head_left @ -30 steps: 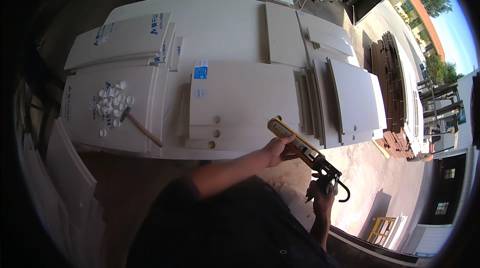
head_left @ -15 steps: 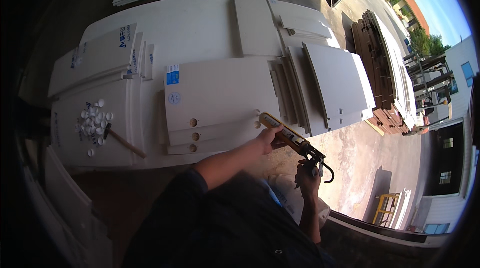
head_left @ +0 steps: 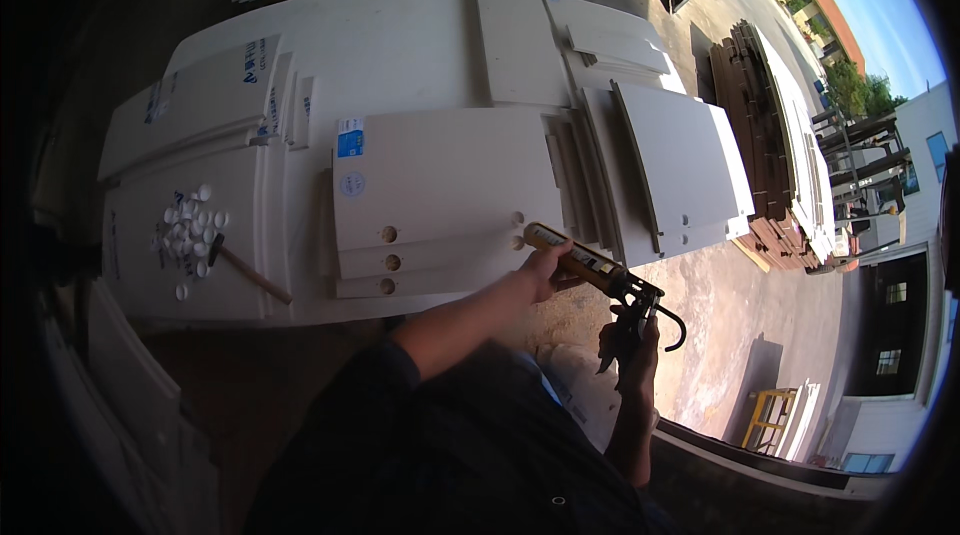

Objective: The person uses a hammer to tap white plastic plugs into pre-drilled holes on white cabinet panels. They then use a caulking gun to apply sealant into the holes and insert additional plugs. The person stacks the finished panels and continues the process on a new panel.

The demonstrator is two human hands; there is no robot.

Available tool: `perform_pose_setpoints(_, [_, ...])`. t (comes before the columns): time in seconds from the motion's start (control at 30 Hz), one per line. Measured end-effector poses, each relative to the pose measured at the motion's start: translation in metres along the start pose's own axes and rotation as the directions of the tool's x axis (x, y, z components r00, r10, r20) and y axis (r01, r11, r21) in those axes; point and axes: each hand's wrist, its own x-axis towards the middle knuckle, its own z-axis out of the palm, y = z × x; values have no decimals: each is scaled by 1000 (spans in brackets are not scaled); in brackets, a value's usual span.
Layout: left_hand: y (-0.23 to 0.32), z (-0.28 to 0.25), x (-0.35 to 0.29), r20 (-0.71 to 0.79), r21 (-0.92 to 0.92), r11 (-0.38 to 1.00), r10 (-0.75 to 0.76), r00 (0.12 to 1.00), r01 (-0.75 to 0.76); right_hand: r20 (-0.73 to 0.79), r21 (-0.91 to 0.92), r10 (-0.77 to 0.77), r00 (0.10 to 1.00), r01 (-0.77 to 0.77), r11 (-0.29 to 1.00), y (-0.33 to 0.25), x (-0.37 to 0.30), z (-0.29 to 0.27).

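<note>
A yellow-and-black caulking gun (head_left: pixel 592 269) is held in both my hands just off the front edge of the stacked white panels. My left hand (head_left: pixel 546 272) wraps round its barrel close to the front end, which points at a drilled hole (head_left: pixel 517 218) near a panel's right corner. At the rear, my right hand (head_left: pixel 630 347) is closed about the handle and trigger, below the black hooked rod. The white panels (head_left: pixel 445 170) lie in stepped layers, with more round holes (head_left: pixel 389 234) along their left front. Whether the nozzle touches the panel I cannot tell.
On the left panel stack lie many small white round caps (head_left: pixel 190 225) and a wooden-handled hammer (head_left: pixel 252 273). Further panels (head_left: pixel 680 155) overlap to the right. Beyond the table stand a pile of brown boards (head_left: pixel 745 125), a forklift (head_left: pixel 860 175) and a yellow stand (head_left: pixel 768 419).
The gun's rear end and my right hand have shifted slightly to the right. My left hand keeps its hold on the barrel. The whole view has moved a little.
</note>
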Motion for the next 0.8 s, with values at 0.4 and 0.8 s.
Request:
perform_pose_setpoints(0.4, [-50, -18, -17, 18, 10, 992, -129, 991, 129, -241, -311, 75, 968, -150, 938, 12, -46, -2])
perform_pose_setpoints(0.8, [-46, -24, -3, -31, 23, 989, -145, 989, 146, -231, -328, 10, 973, -87, 941, 34, -32, -10])
